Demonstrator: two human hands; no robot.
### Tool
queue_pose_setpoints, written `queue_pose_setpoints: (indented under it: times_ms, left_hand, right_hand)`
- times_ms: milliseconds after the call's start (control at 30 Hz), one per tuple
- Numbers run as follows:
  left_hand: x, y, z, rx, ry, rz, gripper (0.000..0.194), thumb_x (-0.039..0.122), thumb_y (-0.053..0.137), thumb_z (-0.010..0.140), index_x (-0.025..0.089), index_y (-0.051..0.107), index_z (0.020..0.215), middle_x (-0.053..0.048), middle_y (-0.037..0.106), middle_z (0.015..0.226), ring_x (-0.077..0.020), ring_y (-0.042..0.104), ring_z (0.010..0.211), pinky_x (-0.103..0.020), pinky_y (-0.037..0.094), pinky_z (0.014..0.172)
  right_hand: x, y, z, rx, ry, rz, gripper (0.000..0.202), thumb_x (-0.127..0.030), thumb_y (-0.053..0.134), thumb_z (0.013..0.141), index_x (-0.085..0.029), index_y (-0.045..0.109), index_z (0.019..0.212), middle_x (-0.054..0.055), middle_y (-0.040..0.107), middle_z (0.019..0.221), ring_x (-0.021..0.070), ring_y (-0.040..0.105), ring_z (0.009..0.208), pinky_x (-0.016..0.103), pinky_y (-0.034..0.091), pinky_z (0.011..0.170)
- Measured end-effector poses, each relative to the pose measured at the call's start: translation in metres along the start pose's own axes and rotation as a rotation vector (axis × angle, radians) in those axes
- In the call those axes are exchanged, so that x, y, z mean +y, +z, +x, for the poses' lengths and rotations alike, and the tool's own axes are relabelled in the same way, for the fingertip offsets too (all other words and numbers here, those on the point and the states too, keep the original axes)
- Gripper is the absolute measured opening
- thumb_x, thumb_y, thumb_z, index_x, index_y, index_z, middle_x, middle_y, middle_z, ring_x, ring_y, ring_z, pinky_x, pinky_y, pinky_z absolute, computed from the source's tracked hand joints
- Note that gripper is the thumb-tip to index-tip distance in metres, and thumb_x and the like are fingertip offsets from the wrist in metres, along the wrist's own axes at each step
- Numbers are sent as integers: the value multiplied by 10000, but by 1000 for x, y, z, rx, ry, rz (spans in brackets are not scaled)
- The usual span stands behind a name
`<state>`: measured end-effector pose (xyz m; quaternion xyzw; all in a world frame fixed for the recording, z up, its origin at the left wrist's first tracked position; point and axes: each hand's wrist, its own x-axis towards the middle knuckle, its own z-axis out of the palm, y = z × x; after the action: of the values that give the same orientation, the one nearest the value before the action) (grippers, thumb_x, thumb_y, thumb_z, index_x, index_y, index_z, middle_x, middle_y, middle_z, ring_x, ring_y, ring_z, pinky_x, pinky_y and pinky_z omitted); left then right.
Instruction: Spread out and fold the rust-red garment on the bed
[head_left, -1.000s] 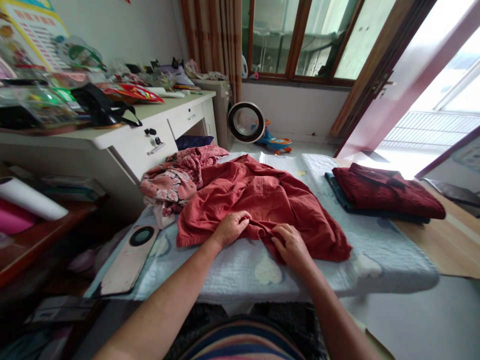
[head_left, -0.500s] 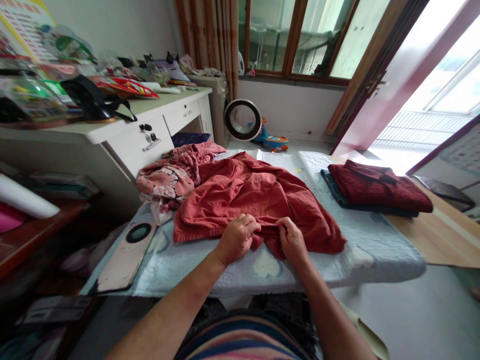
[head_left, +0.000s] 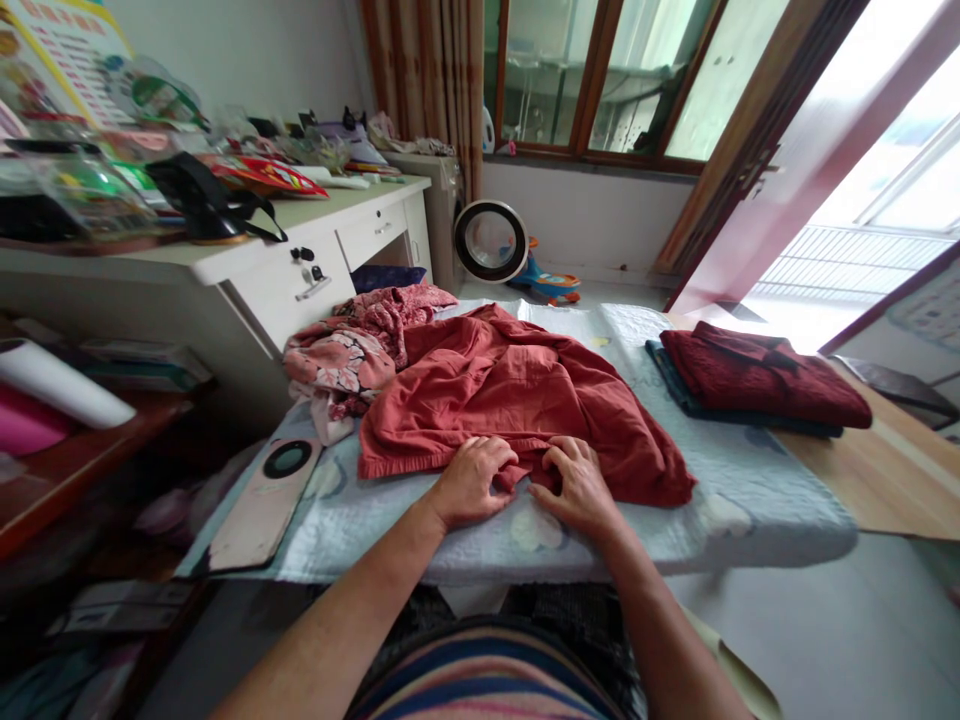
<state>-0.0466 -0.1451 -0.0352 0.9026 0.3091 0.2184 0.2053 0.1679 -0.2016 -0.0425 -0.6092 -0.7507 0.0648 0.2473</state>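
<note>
Here both hands, the left hand (head_left: 471, 481) and right hand (head_left: 576, 487), pinch the near hem of the red shirt (head_left: 517, 395), spread across the quilted counter (head_left: 750, 480) to lie flat.

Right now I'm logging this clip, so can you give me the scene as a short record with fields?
left hand: pressing near hem of red garment
right hand: fingers bent on same hem
surface: pale quilted pad
left of garment: floral clothes heap
right of garment: folded dark red stack
pad's left edge: phone
</note>
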Motion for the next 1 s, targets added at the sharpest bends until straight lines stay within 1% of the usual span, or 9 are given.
queue_pose_setpoints:
  times_ms: [133, 267, 400, 500, 567, 633, 767, 900, 1000]
  left_hand:
    - [-7, 2, 4, 107, -79, -117, 210, 103, 552, 752, 206, 577, 933, -36, 632, 918, -203, 588, 898, -343, 457, 856]
    - [-9, 0, 7, 256, -78, -171, 113, 139, 505, 835, 202, 579, 891, -49, 611, 927, -197, 574, 899, -341, 468, 858]
    - [-8, -2, 5, 424, -75, -136, 165, 229, 475, 925, 198, 634, 891, -69, 596, 959, -212, 560, 941, -366, 461, 878]
    - [-8, -2, 4, 442, -52, -116, 181, 221, 457, 940, 199, 636, 919, -61, 626, 923, -213, 575, 925, -367, 468, 867]
    - [-7, -3, 3, 449, -40, -121, 178, 231, 452, 957, 201, 627, 950, -54, 654, 926, -209, 594, 923, -362, 476, 867]
    - [-7, -3, 2, 472, -41, -134, 174, 257, 456, 975, 206, 623, 969, -46, 672, 932, -198, 615, 913, -347, 486, 856]
    - [-4, -3, 0, 533, -28, -120, 166, 292, 479, 986, 206, 620, 965, -40, 680, 918, -185, 628, 882, -324, 490, 827]
    - [-1, 0, -3, 502, 38, -29, 166, 289, 485, 978, 201, 625, 977, -49, 676, 914, -195, 610, 885, -342, 473, 838]
    - [5, 1, -5, 398, 104, 54, 169, 272, 494, 959, 199, 639, 1007, -60, 670, 937, -211, 599, 916, -365, 455, 866]
  right_hand:
    - [-2, -3, -4, -52, 4, -41, 246, -318, 700, 707, -228, 599, 913, 86, 582, 1163, 299, 472, 1131, 475, 363, 1017]
    - [-3, -6, -12, -39, 22, -123, 270, -167, 617, 701, -235, 636, 961, 80, 564, 1267, 307, 411, 1252, 519, 275, 1088]
    - [-10, -15, -17, 90, 38, -156, 202, -123, 593, 738, -237, 684, 878, 64, 569, 1271, 298, 389, 1279, 507, 241, 1102]
    - [-20, -21, -16, 217, 43, -143, 140, -148, 607, 794, -241, 708, 820, 60, 583, 1206, 280, 444, 1174, 462, 307, 1024]
    - [-27, -22, -14, 244, 34, -138, 130, -167, 623, 818, -250, 723, 826, 60, 600, 1104, 259, 475, 1067, 424, 344, 944]
    - [-34, -17, -12, 203, -7, -116, 130, -176, 619, 846, -246, 728, 855, 58, 609, 978, 231, 494, 966, 378, 365, 872]
    - [-45, 2, -10, 8, -117, -39, 163, -169, 560, 914, -211, 717, 896, 45, 622, 865, 182, 533, 855, 311, 388, 804]
    - [-53, 12, -11, -130, -122, -24, 144, -210, 582, 916, -210, 725, 922, 52, 657, 906, 193, 566, 883, 319, 402, 808]
    - [-52, 3, -13, -206, -129, 79, 178, -203, 644, 847, -208, 723, 1007, 69, 673, 1023, 218, 579, 967, 337, 424, 854]
